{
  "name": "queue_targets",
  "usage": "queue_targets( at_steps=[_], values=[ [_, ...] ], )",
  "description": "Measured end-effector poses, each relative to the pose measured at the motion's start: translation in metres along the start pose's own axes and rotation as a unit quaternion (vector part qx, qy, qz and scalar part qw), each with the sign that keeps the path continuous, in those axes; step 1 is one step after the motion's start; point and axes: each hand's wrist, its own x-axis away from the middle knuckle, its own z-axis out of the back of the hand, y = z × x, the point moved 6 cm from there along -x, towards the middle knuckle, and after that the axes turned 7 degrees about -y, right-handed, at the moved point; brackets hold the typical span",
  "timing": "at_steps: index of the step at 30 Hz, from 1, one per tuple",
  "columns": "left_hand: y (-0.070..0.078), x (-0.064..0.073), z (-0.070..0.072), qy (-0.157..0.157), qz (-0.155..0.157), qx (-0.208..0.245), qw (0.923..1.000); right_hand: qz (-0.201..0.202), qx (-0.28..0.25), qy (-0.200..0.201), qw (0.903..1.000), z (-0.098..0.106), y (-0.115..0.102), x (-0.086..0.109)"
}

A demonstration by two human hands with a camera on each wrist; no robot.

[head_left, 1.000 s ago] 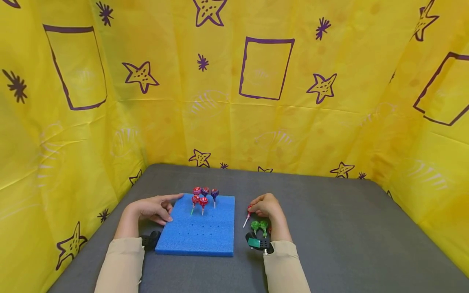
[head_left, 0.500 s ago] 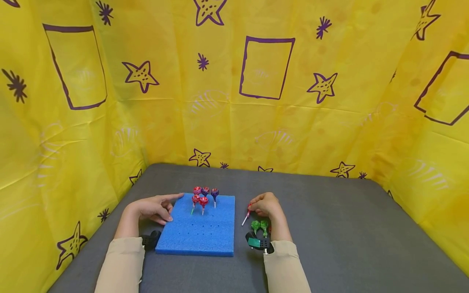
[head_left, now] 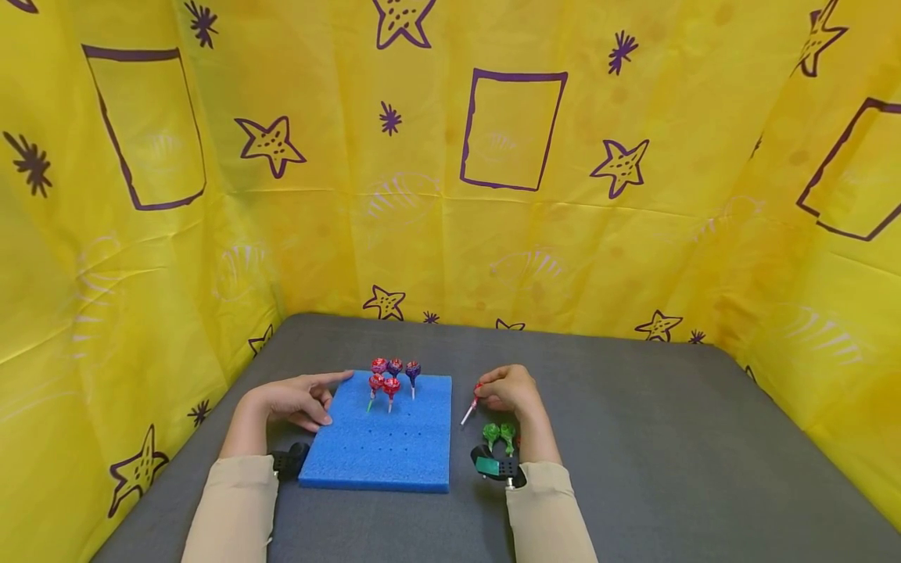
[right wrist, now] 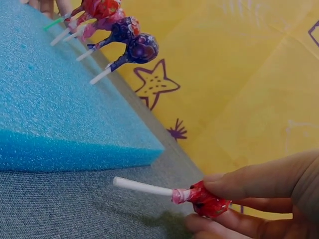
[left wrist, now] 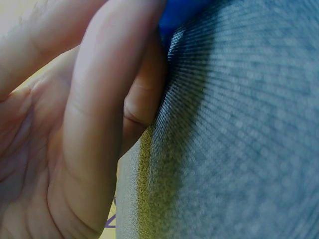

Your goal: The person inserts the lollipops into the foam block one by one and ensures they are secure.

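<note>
A blue foam board (head_left: pixel 380 469) with rows of small holes lies on the grey table. Several wrapped lollipops stand upright in its far part, among them a red one (head_left: pixel 390 386) and a purple one (head_left: pixel 412 371). My left hand (head_left: pixel 292 399) rests against the board's left edge, its index finger stretched to the far corner. To the right of the board, my right hand (head_left: pixel 510 389) pinches a red lollipop (right wrist: pixel 212 201) by its wrapped head. The white stick of that lollipop points toward the board, apart from it.
Two green lollipops (head_left: pixel 499 434) lie on the table (head_left: pixel 633 446) near my right wrist, with a bit of red beside them partly hidden by the arm. A yellow patterned curtain (head_left: pixel 422 242) stands behind and on both sides.
My right hand has moved slightly away from me with the red lollipop, its stick tip shifting up and a little left. The left hand and the board stay put.
</note>
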Motion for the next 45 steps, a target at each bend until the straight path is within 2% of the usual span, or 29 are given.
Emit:
queue_targets(
  at_steps=[16, 20, 25, 33, 37, 45],
  values=[
    [-0.001, -0.001, 0.001, -0.002, -0.002, 0.000, 1.0000, 0.064, -0.003, 0.008, 0.9979, -0.009, -0.020, 0.002],
    [-0.002, -0.001, 0.001, -0.002, -0.002, 0.000, 1.0000, 0.067, -0.009, 0.011, 0.9976, -0.008, -0.022, 0.003],
    [-0.001, -0.001, 0.001, -0.004, -0.001, 0.001, 1.0000, 0.076, -0.037, 0.012, 0.9964, -0.007, -0.023, 0.002],
    [-0.001, 0.000, 0.001, -0.003, -0.003, 0.001, 1.0000, 0.139, -0.098, -0.014, 0.9853, -0.015, -0.034, 0.002],
    [-0.001, 0.000, 0.001, -0.002, -0.003, 0.000, 1.0000, 0.157, -0.108, -0.020, 0.9815, -0.018, -0.040, 0.005],
    [-0.002, -0.001, 0.001, 0.000, 0.000, 0.001, 1.0000, 0.158, -0.109, -0.025, 0.9812, -0.024, -0.039, 0.001]
  ],
)
